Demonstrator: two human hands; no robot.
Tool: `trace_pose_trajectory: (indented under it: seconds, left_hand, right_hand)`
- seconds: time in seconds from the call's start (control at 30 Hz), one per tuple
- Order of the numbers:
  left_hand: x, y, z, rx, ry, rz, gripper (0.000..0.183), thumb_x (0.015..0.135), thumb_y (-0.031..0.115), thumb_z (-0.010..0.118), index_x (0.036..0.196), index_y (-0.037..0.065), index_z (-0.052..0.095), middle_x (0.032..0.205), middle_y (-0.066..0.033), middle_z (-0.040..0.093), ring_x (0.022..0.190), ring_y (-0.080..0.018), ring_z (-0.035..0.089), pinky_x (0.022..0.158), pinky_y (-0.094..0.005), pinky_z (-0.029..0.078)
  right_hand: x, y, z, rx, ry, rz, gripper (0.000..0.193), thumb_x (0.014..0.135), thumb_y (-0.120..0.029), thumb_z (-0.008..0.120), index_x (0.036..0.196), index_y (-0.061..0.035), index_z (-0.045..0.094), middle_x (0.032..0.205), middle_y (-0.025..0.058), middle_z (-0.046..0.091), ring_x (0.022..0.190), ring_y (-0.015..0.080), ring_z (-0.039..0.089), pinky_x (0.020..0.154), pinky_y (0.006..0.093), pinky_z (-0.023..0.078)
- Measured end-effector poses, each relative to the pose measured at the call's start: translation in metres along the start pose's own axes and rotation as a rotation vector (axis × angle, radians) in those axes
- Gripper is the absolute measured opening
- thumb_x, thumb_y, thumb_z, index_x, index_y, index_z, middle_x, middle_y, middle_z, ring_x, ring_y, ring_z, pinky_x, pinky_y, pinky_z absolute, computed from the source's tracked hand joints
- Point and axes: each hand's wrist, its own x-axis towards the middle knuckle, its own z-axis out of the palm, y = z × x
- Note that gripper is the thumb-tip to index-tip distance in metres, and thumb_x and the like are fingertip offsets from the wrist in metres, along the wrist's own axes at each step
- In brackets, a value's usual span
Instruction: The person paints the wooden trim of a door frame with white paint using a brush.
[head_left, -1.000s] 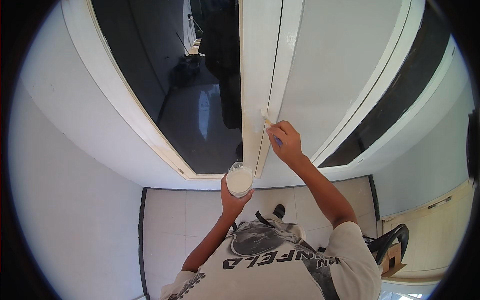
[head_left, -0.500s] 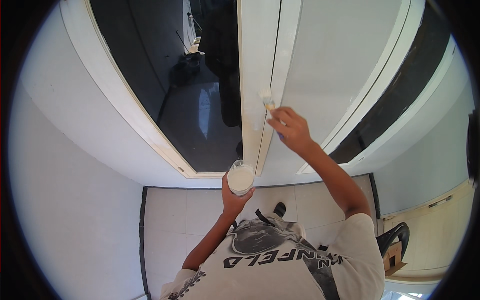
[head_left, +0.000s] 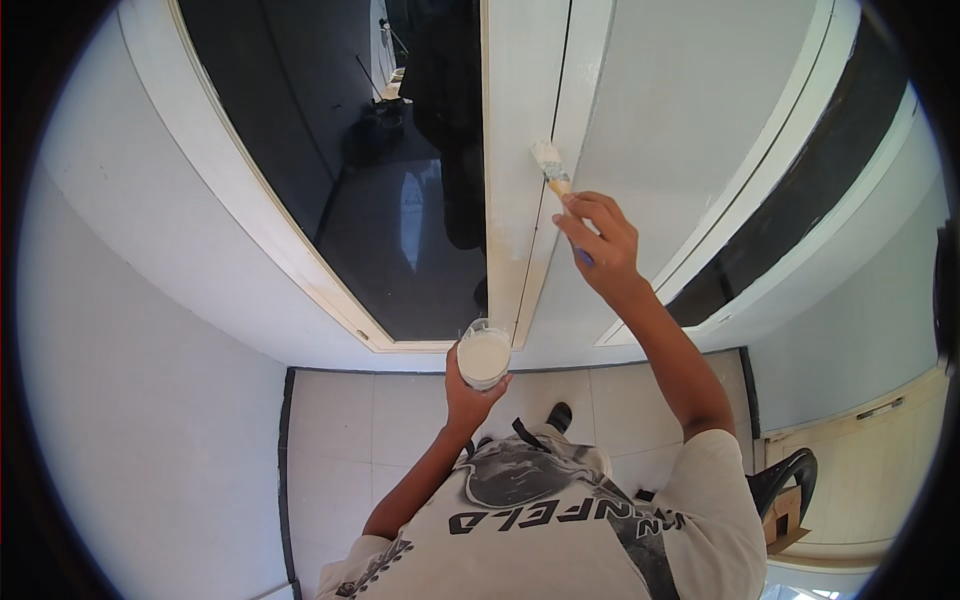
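My right hand (head_left: pixel 603 238) is closed around the handle of a paintbrush (head_left: pixel 552 168), whose whitish bristles lie at the pale window frame (head_left: pixel 516 215), close to its dark vertical gap. Whether the bristle tips press on the frame I cannot tell. Lower down, my left hand (head_left: pixel 474 397) grips a clear cup of cream-white paint (head_left: pixel 485 357) from below and the side, held upright before the frame's bottom corner. The far side of the cup is partly see-through, with paint smears on its rim.
Left of the frame is a dark glass pane (head_left: pixel 400 250) with reflections. A grey-white wall panel (head_left: pixel 660 130) stands to the right, then a second dark pane (head_left: pixel 740 265). A cardboard box (head_left: pixel 787 515) and a black curved armrest (head_left: pixel 800 470) are at the lower right, near a cream door (head_left: pixel 880 460).
My right hand and the paintbrush have moved up and slightly right along the frame. The left hand with the cup has stayed nearly still.
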Motion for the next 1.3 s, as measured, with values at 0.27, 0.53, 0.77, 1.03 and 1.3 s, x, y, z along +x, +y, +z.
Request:
trace_pose_trajectory:
  seconds: [0.27, 0.53, 0.77, 1.03, 1.3]
  left_hand:
    - [0.001, 0.000, 0.001, -0.035, -0.002, -0.001, 0.087, 0.069, 0.007, 0.089, 0.139, -0.001, 0.038, 0.127, -0.0151, 0.054, 0.119, -0.0247, 0.055, 0.103, -0.0375, 0.044]
    - [0.001, 0.002, 0.000, 0.009, 0.004, 0.022, 0.088, 0.069, 0.008, 0.089, 0.140, -0.001, 0.038, 0.127, -0.0148, 0.054, 0.120, -0.0244, 0.055, 0.103, -0.0374, 0.045]
    - [0.001, 0.002, 0.002, -0.002, 0.001, 0.013, 0.088, 0.069, 0.008, 0.089, 0.140, -0.001, 0.038, 0.127, -0.0147, 0.054, 0.120, -0.0244, 0.055, 0.103, -0.0372, 0.044]
    - [0.001, -0.003, 0.001, 0.027, 0.009, 0.013, 0.088, 0.069, 0.009, 0.089, 0.140, -0.001, 0.038, 0.127, -0.0152, 0.054, 0.119, -0.0252, 0.055, 0.103, -0.0377, 0.044]
    - [-0.002, -0.002, 0.002, -0.013, 0.006, -0.002, 0.088, 0.070, 0.009, 0.089, 0.140, -0.001, 0.038, 0.127, -0.0154, 0.054, 0.120, -0.0251, 0.055, 0.103, -0.0378, 0.045]
  right_hand:
    - [-0.083, -0.030, 0.024, 0.262, -0.477, 0.336, 0.030, 0.067, 0.007, 0.075, 0.091, -0.0111, 0.070, 0.100, 0.0058, 0.067, 0.089, 0.0239, 0.066, 0.070, 0.0339, 0.058]
    - [0.029, 0.001, -0.011, 0.042, 0.075, 0.043, 0.037, 0.060, 0.012, 0.075, 0.092, -0.0049, 0.070, 0.099, 0.0109, 0.068, 0.093, 0.0296, 0.069, 0.069, 0.0339, 0.059]
    - [-0.076, -0.034, 0.024, 0.056, -0.296, 0.166, 0.031, 0.065, 0.007, 0.075, 0.092, -0.0091, 0.070, 0.097, 0.0072, 0.066, 0.089, 0.0249, 0.067, 0.066, 0.0331, 0.057]
    - [0.005, -0.005, 0.000, 0.144, -0.042, 0.265, 0.029, 0.071, 0.009, 0.075, 0.094, -0.0090, 0.072, 0.099, 0.0086, 0.067, 0.084, 0.0243, 0.067, 0.063, 0.0321, 0.056]
    - [-0.045, -0.031, 0.018, 0.040, -0.231, 0.148, 0.032, 0.065, 0.012, 0.071, 0.090, -0.0083, 0.070, 0.097, 0.0083, 0.065, 0.091, 0.0245, 0.066, 0.067, 0.0337, 0.056]
